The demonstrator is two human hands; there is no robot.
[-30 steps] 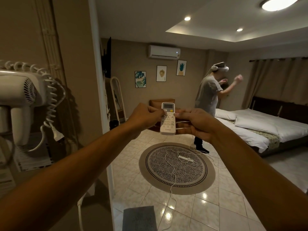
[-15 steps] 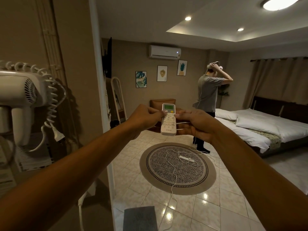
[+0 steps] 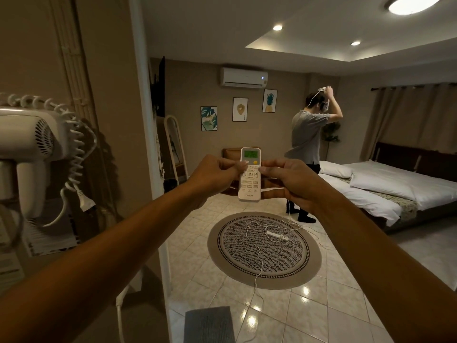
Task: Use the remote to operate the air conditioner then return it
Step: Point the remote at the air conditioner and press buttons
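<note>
Both hands hold a white remote (image 3: 249,175) out at arm's length; the left hand (image 3: 214,175) pinches its left edge, the right hand (image 3: 294,179) grips its right edge with the thumb on the buttons; its long axis stands upright, lit green screen at the top, top end towards the air conditioner (image 3: 244,77) high on the far wall; below lie glossy floor tiles (image 3: 284,318) and a round rug (image 3: 264,250); a bed (image 3: 385,186) sits right, a wall-mounted hairdryer (image 3: 32,142) left; another person (image 3: 308,154) stands beyond.
</note>
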